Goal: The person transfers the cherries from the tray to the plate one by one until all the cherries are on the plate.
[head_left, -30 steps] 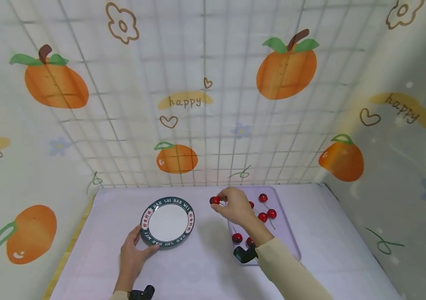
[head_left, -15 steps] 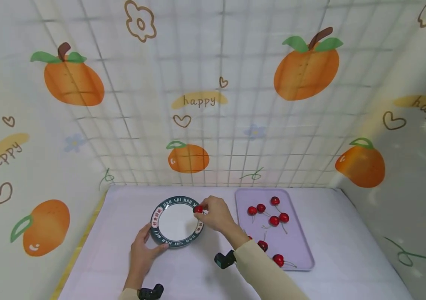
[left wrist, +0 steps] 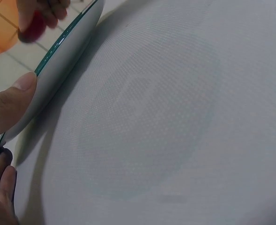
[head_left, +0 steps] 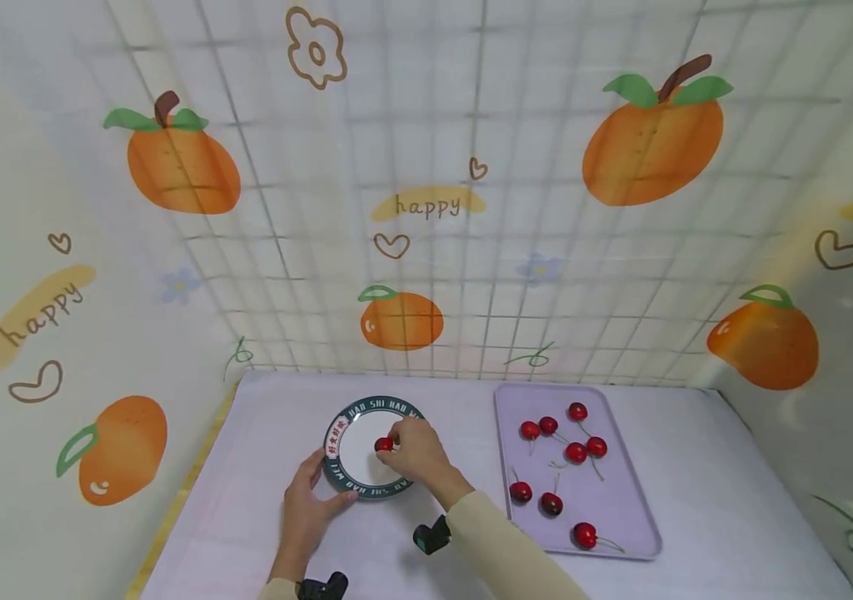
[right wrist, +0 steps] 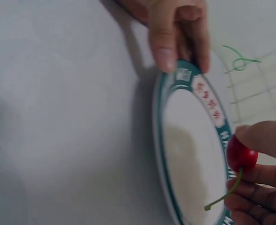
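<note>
A red cherry (head_left: 384,444) is pinched between the thumb and fingers of my right hand (head_left: 421,454), over the white middle of a round plate (head_left: 355,425) with a dark green rim. In the right wrist view the cherry (right wrist: 241,153) shows its green stem (right wrist: 224,199) hanging free below it. My left hand (head_left: 305,510) holds the plate at its lower left edge. Its thumb (left wrist: 16,101) lies along the rim in the left wrist view, and the fingers reach around the side. Part of the plate's right rim is hidden behind my right hand.
To the right lies a lilac tray (head_left: 614,521) with several cherries (head_left: 576,452) spread over it, stems attached. A white cloth (head_left: 246,483) covers the table. Behind rises a curtain (head_left: 426,250) printed with oranges. Black wrist cameras (head_left: 432,535) sit on both wrists.
My right hand has carried the cherry leftward from beside the tray to over the plate's middle. The left hand has stayed at the plate's edge. The head view has shifted left.
</note>
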### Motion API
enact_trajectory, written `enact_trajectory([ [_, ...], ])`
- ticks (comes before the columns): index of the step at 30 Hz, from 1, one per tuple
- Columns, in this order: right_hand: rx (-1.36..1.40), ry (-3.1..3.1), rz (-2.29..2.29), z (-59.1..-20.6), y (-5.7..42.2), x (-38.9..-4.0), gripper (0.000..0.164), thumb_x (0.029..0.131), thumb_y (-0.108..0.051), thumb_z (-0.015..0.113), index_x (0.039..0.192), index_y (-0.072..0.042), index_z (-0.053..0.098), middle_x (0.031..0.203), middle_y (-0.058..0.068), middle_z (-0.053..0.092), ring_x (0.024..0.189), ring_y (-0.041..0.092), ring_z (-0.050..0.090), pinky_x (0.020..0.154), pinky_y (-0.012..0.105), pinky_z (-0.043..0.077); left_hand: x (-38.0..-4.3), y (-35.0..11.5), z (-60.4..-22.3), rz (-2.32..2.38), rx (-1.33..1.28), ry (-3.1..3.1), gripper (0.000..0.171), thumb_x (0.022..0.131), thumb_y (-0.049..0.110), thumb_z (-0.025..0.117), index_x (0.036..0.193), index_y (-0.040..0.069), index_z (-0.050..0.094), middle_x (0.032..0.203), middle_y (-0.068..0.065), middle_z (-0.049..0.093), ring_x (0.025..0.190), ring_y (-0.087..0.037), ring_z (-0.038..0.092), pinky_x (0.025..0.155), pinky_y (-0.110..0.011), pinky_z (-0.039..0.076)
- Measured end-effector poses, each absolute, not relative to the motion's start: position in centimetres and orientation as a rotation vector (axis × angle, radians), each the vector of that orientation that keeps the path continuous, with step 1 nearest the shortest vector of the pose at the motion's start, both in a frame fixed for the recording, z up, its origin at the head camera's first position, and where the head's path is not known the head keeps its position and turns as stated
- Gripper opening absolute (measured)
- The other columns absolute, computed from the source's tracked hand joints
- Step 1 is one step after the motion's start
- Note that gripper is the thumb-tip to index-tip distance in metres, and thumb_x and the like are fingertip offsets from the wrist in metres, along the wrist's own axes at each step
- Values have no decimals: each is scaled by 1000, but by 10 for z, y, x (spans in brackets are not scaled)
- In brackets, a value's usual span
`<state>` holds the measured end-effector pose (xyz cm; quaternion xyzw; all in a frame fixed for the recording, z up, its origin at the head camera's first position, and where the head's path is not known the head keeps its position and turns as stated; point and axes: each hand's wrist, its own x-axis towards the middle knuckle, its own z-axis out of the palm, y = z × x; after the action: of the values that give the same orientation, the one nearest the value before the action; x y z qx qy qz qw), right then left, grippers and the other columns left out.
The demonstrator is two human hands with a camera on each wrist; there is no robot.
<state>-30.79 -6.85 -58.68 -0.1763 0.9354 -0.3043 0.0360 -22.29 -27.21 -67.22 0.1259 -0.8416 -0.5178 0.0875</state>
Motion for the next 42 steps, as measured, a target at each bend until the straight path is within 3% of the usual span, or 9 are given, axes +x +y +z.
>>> enact_trajectory([
  [11,-604,2892,-818,-612,-69,-301,24,88,-29,86,91,-8,75,82,-3,59,77,14,53,70,28,58,-222,-254,-668,-1566,372,-2490,104,72,22,97,159,10,43,165,-12,43,149,-35,44,127,-49,37],
  [27,-579,2914,-780,-603,-62,-297,33,86,-32,88,102,-4,77,91,2,64,84,16,55,75,30,61,-226,-251,-672,-1533,363,-2500,104,71,24,98,159,10,43,164,-12,44,148,-35,45,125,-49,40],
  [36,-566,2929,-842,-580,-49,-298,36,87,-30,87,108,-1,78,97,7,70,94,23,63,89,42,64,-224,-254,-666,-1535,361,-2500,105,71,22,98,159,6,42,164,-15,43,149,-38,44,126,-53,36],
  [42,-590,2970,-864,-570,-35,-302,36,86,-31,88,105,-1,79,88,3,65,85,19,57,76,34,61,-220,-266,-669,-1509,379,-2520,107,70,32,98,159,7,42,164,-15,43,149,-37,44,127,-52,35],
])
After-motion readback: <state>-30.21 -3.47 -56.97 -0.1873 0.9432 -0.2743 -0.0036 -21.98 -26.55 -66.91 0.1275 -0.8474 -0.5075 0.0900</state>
